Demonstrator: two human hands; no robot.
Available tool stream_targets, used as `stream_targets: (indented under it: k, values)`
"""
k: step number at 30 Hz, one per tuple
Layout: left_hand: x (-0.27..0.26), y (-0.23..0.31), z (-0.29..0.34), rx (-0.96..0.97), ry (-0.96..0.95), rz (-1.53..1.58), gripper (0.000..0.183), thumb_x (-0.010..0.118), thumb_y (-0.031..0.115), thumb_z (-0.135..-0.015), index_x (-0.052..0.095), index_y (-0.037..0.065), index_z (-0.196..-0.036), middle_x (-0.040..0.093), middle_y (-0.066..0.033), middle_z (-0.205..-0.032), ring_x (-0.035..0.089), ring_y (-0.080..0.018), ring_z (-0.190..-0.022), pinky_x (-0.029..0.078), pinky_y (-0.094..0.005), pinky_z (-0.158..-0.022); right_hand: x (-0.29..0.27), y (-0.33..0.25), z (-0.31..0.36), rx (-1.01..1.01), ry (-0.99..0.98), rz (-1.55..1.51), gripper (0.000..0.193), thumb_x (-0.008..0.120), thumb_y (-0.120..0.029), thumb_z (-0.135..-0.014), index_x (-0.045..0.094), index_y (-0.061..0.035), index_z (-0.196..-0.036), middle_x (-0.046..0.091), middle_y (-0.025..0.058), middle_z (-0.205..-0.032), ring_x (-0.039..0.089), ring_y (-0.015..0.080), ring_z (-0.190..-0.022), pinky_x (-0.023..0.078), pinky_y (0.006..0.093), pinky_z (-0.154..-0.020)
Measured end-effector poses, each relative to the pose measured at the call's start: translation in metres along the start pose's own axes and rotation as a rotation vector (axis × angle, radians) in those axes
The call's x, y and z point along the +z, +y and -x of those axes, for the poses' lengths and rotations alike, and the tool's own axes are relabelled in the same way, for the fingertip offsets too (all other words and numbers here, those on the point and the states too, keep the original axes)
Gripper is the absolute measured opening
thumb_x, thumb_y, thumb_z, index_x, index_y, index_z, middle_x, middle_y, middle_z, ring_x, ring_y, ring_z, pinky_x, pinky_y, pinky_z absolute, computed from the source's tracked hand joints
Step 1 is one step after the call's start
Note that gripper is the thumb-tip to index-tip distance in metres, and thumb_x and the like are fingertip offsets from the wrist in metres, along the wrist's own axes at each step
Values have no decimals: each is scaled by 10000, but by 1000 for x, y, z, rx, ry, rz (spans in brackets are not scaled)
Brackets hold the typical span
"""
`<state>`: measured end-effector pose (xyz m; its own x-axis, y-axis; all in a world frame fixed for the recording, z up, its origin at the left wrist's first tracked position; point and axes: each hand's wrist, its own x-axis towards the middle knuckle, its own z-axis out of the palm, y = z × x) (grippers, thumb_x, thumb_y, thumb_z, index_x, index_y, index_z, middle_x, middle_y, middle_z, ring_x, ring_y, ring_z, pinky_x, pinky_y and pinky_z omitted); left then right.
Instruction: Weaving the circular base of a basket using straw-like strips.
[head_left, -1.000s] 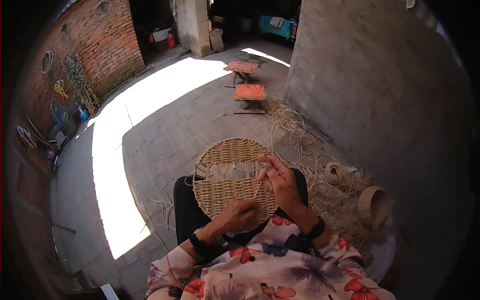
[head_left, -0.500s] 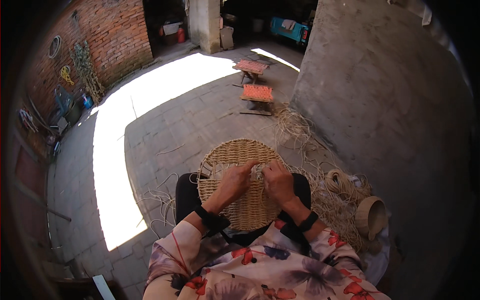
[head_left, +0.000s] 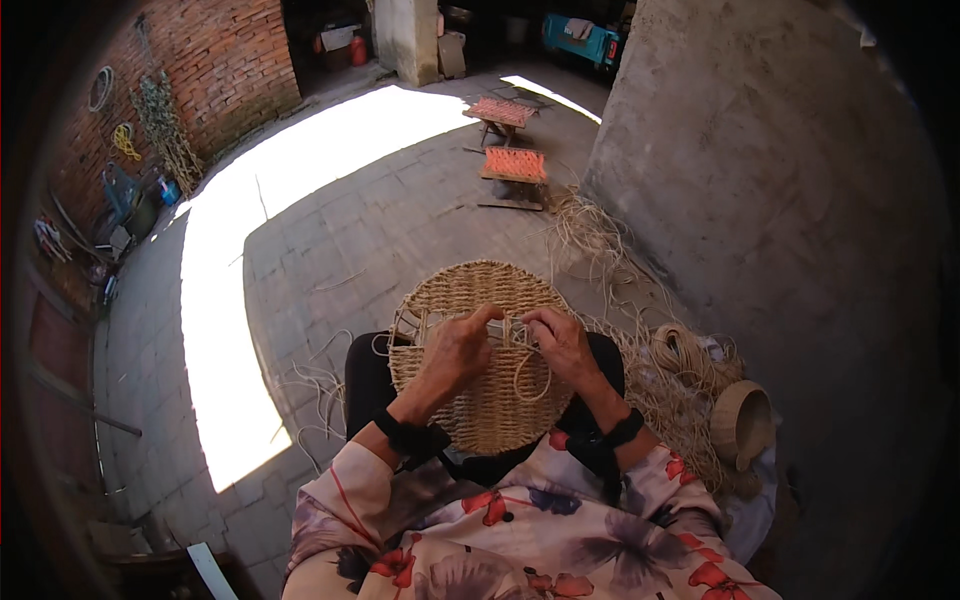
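A round panel woven from straw-coloured cord lies across my lap, with a gap in the weave crossing its upper half. Over the left part of this gap, my left hand has its fingers curled and its thumb and index finger at the open strands. What it pinches, if anything, is hidden. My right hand is closed at the gap's right part, its fingertips pinching a thin cord. A loose loop of cord hangs below those fingertips on the weave. The two hands are a little apart.
Tangled cord and a coil lie to my right, beside a round woven basket tipped on its side. A plastered wall rises beyond. Two low stools with red woven seats stand ahead. Loose strands lie left.
My right hand has turned, with its fingers drawn back a little from the weave, and a loop of cord now shows beneath it. My left hand has shifted slightly left. The view has tilted slightly.
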<state>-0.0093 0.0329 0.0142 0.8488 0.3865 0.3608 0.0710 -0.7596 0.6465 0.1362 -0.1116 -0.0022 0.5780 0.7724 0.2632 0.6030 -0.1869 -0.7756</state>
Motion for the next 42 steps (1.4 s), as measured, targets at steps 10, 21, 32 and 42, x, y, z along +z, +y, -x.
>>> stream_targets:
  k: [10,21,32,42]
  values:
    - [-130,-36,86,-257,240,-231,191,564,-82,-732,704,-9,-840,652,-113,-741,606,-194,-608,481,-311,-579,0,5,20,-259,8,254,321,522,40,-770,672,-64,-1033,625,137,-930,606,344,-931,486,440,-818]
    - [-137,-37,109,-251,114,-176,146,587,-69,-741,701,-8,-810,649,-134,-747,623,-255,-602,494,-345,-587,11,-17,36,-216,-1,563,325,567,34,-746,665,-91,-1029,587,123,-960,587,318,-932,446,455,-784]
    - [-136,-63,102,-193,357,-329,149,587,-84,-742,679,2,-822,623,-117,-717,607,-232,-589,488,-339,-581,-26,3,41,-233,97,458,222,556,41,-768,638,-37,-959,645,111,-923,617,322,-891,464,417,-818]
    - [-140,69,63,-67,139,106,179,573,-92,-776,697,-12,-878,695,-106,-808,664,-159,-709,510,-284,-628,-10,-127,21,-463,-96,-274,232,676,-93,-880,634,-21,-1097,678,120,-1025,665,260,-955,503,374,-831]
